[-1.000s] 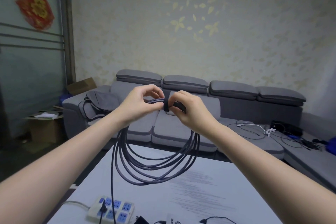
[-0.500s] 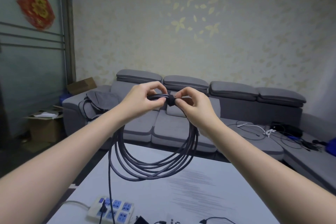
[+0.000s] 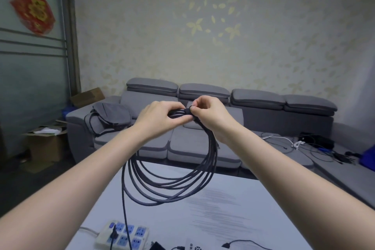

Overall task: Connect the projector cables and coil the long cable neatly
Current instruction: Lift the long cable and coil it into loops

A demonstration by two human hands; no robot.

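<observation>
**Q:** What does the left part of the figure show about progress?

**A:** A power strip lies at the near edge of the desk, with one dark plug seated in it. A single strand of the long cable runs down from the coil to that area; whether it ends at the strip cannot be told. The connecting step appears at least partly done, though no projector is in view.

**Q:** And the left hand?

**A:** The left hand is raised above the desk, its fingers curled round the gathered top of the coil, gripping the bundled strands.

**Q:** What of the coil itself?

**A:** The long cable hangs in several roughly even loops from both hands, clear of the desk surface. The coiling looks essentially complete.

**Q:** What is the right hand doing?

**A:** The right hand meets the left at the top of the bundle. Its thumb and forefinger pinch a short dark band wrapped about the strands, probably a tie strap; its fastening is too small to make out.

**Q:** What remains, then?

**A:** By judgement, closing the strap and setting the coil down. Loose cables lie on the sofa at the far right, apart from this work.
</observation>
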